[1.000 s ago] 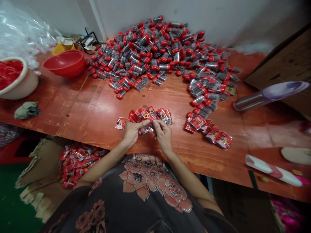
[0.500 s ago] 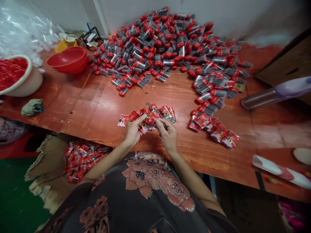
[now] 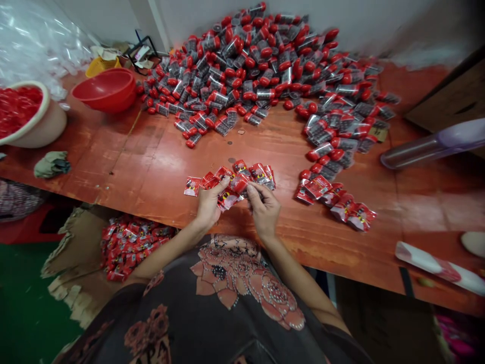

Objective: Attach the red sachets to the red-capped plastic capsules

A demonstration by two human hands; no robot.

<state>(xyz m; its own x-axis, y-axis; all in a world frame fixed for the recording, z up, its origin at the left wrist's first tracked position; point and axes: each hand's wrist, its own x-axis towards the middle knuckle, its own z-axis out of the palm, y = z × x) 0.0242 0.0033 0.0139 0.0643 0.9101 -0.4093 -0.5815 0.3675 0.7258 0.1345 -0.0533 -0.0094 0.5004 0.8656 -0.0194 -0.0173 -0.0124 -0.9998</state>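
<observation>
Both my hands work at a cluster of small red packets near the front edge of a reddish wooden table. My left hand is closed, thumb pressed on one red packet. My right hand pinches the same bunch from the right. One loose packet lies just left of my left hand. A second row of red packets lies to the right. A big heap of small clear tubes with red caps fills the back of the table.
A red bowl and a cream bowl of red caps stand at the left, with a crumpled rag. A cardboard box of red packets sits below the table edge. A purple-capped cylinder lies at right.
The view has shifted slightly, so the heap sits higher in frame. My hands stay on the packet bunch, fingers shifting a little; the loose packet now lies closer to the cluster.
</observation>
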